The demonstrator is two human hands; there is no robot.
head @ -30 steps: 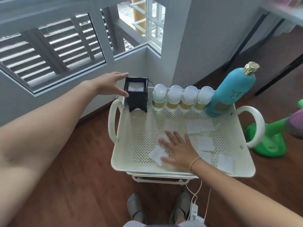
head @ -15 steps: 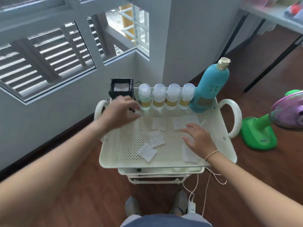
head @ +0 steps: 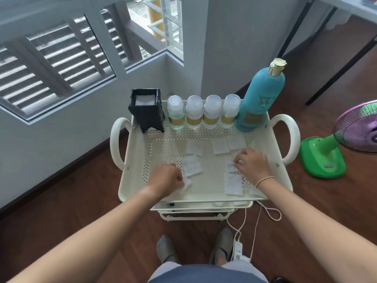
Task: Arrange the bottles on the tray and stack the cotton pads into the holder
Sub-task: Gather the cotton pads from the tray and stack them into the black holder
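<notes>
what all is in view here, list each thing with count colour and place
perforated metal tray: 1, cream, top of a cart, centre
square lattice pad holder: 1, black, tray's back left corner, white pads inside
small clear bottles with pale caps: 4, gold labels, row along the tray's back edge
tall plastic bottle with gold cap: 1, teal, back right of the tray
square cotton pads: about 8 loose, white, scattered over the tray floor
standing fan: 1, green base, purple head, floor at right
cables: white, floor under the cart
left hand: grip closed on a pad, front left
right hand: fingers on a pad, right
</notes>
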